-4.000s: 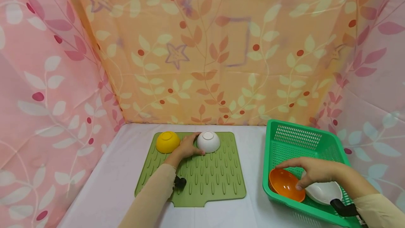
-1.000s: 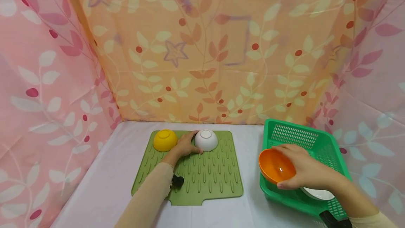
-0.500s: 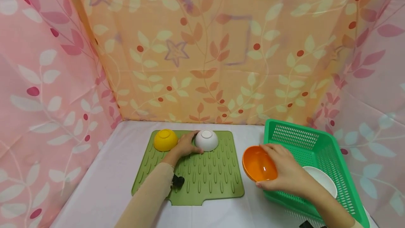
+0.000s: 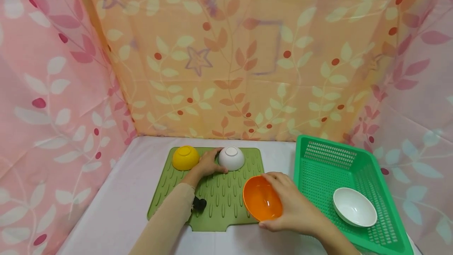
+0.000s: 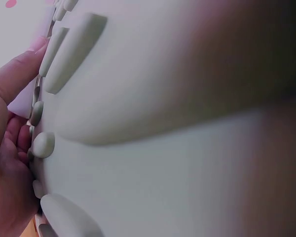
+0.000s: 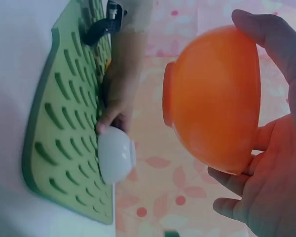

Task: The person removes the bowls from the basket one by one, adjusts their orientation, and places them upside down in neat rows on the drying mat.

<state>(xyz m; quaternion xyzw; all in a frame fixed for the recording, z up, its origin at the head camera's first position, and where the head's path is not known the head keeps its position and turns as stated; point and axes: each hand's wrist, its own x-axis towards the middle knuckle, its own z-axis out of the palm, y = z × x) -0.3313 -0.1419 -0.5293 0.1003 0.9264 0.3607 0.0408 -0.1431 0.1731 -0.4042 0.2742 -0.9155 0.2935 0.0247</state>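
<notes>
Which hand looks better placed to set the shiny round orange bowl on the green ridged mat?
Likely the right hand: it grips the shiny round orange bowl, raised near the green ridged mat, while the left hand is occupied at the upturned round white bowl.

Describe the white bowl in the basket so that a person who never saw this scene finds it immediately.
On the right side of the white table stands a green basket. Inside, close to its right wall, a white bowl lies hollow side up. It is the basket's only bowl; the other white bowl sits upside down on the green mat.
</notes>
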